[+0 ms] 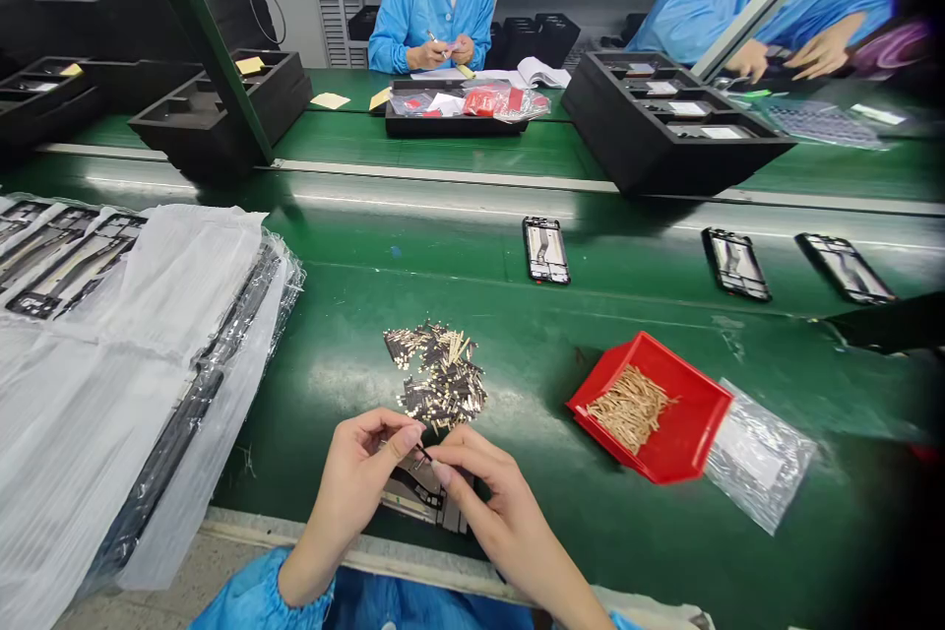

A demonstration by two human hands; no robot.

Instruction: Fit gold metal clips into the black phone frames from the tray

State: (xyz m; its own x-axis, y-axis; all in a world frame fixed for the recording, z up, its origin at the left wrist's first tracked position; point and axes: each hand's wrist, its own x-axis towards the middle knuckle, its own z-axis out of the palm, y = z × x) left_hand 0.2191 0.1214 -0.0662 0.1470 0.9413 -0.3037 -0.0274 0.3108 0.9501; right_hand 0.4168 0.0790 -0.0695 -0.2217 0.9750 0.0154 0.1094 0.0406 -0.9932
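At the bench's near edge, my left hand (359, 465) and my right hand (496, 487) meet over a phone frame (414, 502) with a dark flex cable inside. Thumb and forefinger of each hand are pinched together. Between the fingertips shows a small dark strip (423, 452); my right hand grips its end. What my left fingertips pinch is too small to make out. Just beyond my hands lies a loose pile of small black-and-gold strips (443, 379). My fingers cover the upper part of the frame.
To the right stands a red bin (686, 413) of thin tan pieces beside a clear plastic bag (764, 458). Wrapped phone frames (148, 315) fill the left. Farther phone frames (546, 250) lie across the bench. Black trays (664, 133) and two co-workers (432, 10) are beyond.
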